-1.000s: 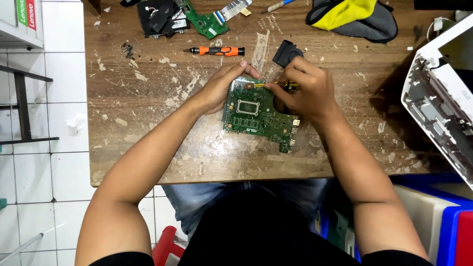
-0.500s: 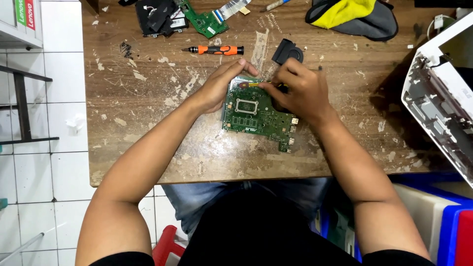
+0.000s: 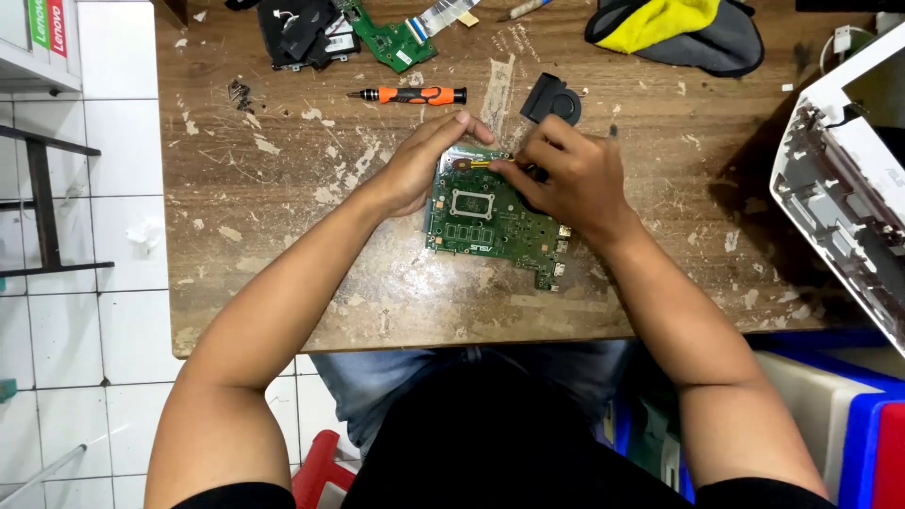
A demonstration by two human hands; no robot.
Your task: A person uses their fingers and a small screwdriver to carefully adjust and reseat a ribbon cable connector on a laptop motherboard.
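Observation:
A green laptop motherboard (image 3: 490, 224) lies flat on the worn wooden table (image 3: 283, 245). My left hand (image 3: 419, 165) rests on the board's left top edge, fingers curved over its corner. My right hand (image 3: 566, 174) grips a small yellow-handled tool (image 3: 479, 164) whose tip touches the board's top edge near a copper part. A black fan (image 3: 551, 97) sits just beyond my right hand.
An orange and black screwdriver (image 3: 407, 94) lies behind my left hand. Further back lie a small green board (image 3: 391, 42), black parts (image 3: 297, 33) and a yellow and grey cloth (image 3: 674, 28). An opened white laptop shell (image 3: 839, 179) stands at the right. Blue bins (image 3: 848, 415) stand below it.
Both hands stay on the motherboard; my right hand has shifted slightly with the small tool at the board's top edge. The board has not moved.

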